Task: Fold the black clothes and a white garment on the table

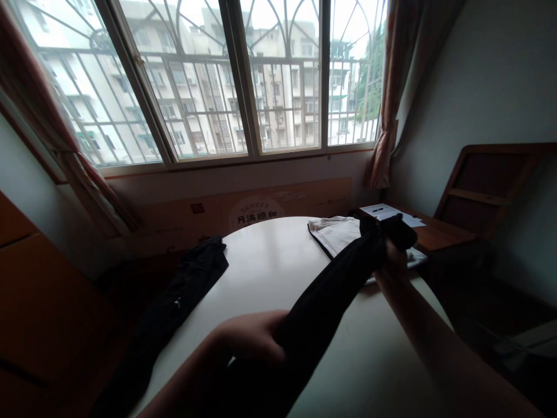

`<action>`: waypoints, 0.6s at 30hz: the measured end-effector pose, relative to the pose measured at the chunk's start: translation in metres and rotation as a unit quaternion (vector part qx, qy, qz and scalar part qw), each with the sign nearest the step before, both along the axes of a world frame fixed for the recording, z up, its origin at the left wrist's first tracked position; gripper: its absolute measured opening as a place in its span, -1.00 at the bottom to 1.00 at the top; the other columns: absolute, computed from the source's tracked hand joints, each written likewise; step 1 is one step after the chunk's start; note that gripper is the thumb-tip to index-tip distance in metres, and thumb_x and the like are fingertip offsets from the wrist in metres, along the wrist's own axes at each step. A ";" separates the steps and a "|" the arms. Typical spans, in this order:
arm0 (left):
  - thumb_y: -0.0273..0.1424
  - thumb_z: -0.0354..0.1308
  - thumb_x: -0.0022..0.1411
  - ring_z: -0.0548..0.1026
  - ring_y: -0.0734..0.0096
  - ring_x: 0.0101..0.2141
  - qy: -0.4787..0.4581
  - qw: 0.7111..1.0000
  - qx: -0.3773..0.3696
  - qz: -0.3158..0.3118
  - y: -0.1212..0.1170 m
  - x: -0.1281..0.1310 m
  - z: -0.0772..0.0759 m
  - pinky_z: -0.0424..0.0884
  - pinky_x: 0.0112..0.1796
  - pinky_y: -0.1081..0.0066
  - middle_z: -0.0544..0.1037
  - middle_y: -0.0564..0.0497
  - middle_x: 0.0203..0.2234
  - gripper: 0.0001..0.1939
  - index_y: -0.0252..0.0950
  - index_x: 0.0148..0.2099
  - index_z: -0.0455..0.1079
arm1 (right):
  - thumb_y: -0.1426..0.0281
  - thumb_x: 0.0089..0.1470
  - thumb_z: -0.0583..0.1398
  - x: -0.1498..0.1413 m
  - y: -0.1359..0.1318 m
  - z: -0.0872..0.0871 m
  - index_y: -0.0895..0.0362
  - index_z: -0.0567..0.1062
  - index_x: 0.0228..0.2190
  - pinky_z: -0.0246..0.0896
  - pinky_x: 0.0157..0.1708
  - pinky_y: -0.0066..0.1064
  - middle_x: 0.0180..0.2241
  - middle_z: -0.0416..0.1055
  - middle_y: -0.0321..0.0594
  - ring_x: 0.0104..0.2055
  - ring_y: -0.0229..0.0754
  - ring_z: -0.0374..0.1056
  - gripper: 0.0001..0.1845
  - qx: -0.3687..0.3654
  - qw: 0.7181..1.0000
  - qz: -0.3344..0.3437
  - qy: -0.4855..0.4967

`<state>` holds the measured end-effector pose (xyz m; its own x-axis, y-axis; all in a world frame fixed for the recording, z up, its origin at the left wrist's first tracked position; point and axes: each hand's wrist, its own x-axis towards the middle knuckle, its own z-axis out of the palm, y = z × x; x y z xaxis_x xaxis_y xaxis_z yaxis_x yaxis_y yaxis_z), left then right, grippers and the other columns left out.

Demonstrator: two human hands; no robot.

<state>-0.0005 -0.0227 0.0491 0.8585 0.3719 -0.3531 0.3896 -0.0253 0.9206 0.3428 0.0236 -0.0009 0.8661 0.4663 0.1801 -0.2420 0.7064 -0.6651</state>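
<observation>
Barred window (241, 75): lets in daylight from the far side, leaving the foreground dim.
White table (270, 273): rounded; a dark garment (187, 284) lies along its left edge, a pale cloth (337, 233) near the far right.
Black cloth (331, 290): stretched slantwise over the tabletop, between both hands.
Left hand (259, 337): grips the nearer stretch, fingers partly hidden.
Right hand (395, 258): clasps the bunched far end, blurred.
Handling: even tension should keep the length straight; loosening the bunch would ease creases; lifting clear avoids dragging the pale cloth.
</observation>
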 end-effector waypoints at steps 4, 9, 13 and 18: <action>-0.34 0.40 -0.17 0.57 0.05 -0.20 0.158 0.951 0.262 -0.036 -0.004 -0.008 0.023 0.48 -0.26 0.36 0.64 0.04 -0.15 -0.29 -0.13 0.12 0.47 | 0.18 -0.05 0.42 -0.015 -0.012 0.004 0.17 0.57 -0.18 0.43 -0.23 -0.29 -0.33 0.52 -0.29 -0.28 -0.16 0.45 -0.57 -0.067 0.997 0.004 -0.039; 0.00 0.32 0.04 0.54 -0.19 -0.02 0.239 0.904 0.354 -0.015 -0.016 -0.005 0.024 0.47 -0.04 0.06 0.60 -0.17 0.00 -0.37 -0.21 0.10 0.48 | 0.11 -0.03 0.40 -0.043 -0.026 0.012 0.18 0.58 -0.08 0.42 -0.13 -0.15 -0.20 0.59 -0.15 -0.14 0.02 0.50 -0.46 -0.112 0.986 0.053 -0.111; -0.06 0.29 0.16 0.22 -0.12 0.33 0.085 0.915 0.376 0.118 -0.003 0.006 0.024 0.18 0.27 -0.03 0.21 -0.25 0.38 -0.09 -0.22 0.45 0.08 | 0.11 -0.06 0.42 -0.070 -0.039 0.018 0.12 0.58 -0.04 0.37 0.03 -0.03 -0.04 0.58 -0.10 0.02 0.11 0.47 -0.43 -0.107 0.978 0.077 -0.161; -0.20 0.48 -0.01 0.10 -0.18 0.37 -0.177 0.918 0.331 0.130 0.009 0.052 0.012 0.14 0.29 -0.10 0.07 -0.24 0.43 0.23 -0.13 0.52 -0.20 | 0.08 -0.07 0.43 -0.105 -0.066 0.014 0.06 0.59 -0.06 0.42 -0.02 0.00 -0.09 0.61 -0.11 -0.02 0.17 0.50 -0.44 -0.109 0.948 0.208 -0.217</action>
<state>0.0514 -0.0133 0.0614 0.7271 0.6131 0.3088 0.1406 -0.5734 0.8071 0.2377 -0.0421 0.0132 0.4667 0.8176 0.3373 -0.1401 0.4449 -0.8845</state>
